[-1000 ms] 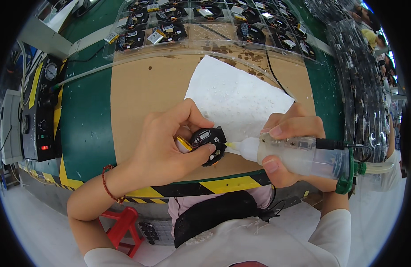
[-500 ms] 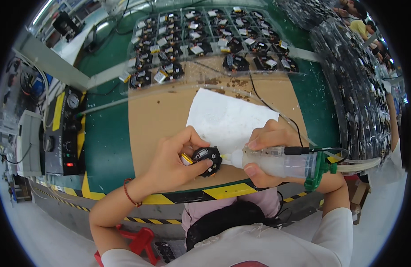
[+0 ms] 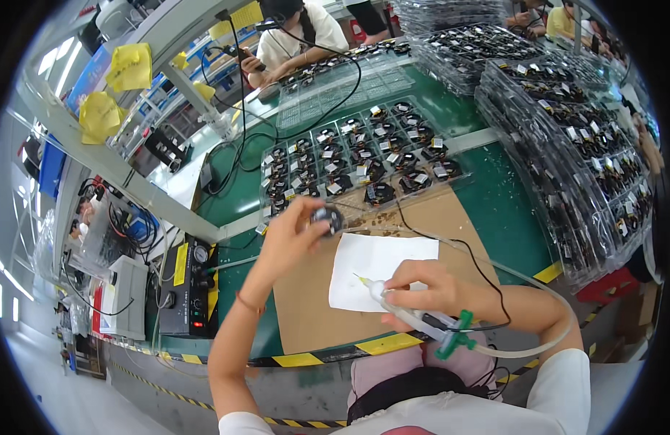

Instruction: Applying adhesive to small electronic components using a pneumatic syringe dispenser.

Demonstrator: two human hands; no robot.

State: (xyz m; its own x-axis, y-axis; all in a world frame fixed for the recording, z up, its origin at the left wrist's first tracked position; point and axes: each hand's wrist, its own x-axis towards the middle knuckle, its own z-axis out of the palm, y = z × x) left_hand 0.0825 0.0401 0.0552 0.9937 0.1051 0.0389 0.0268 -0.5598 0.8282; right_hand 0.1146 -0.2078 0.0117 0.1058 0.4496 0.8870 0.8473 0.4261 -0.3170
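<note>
Over a brown cardboard mat [image 3: 306,319] on a green workbench [image 3: 494,196], the left hand [image 3: 291,235] pinches 1 small round black component [image 3: 327,217] at 11 o'clock, beside the clear plastic parts tray [image 3: 356,156]. At 5 o'clock the right hand [image 3: 422,290] is wrapped around a translucent glue syringe [image 3: 414,315], tip over a white paper sheet [image 3: 371,268]. Open mat remains toward 8 o'clock, short of the yellow-black striped bench edge [image 3: 298,359].

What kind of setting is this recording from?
Most likely an electronics assembly line. Clear trays of small black parts cover a green bench, the right hand holds a hose-fed dispensing syringe, the left hand lifts one round black part, and other workers sit opposite.
</note>
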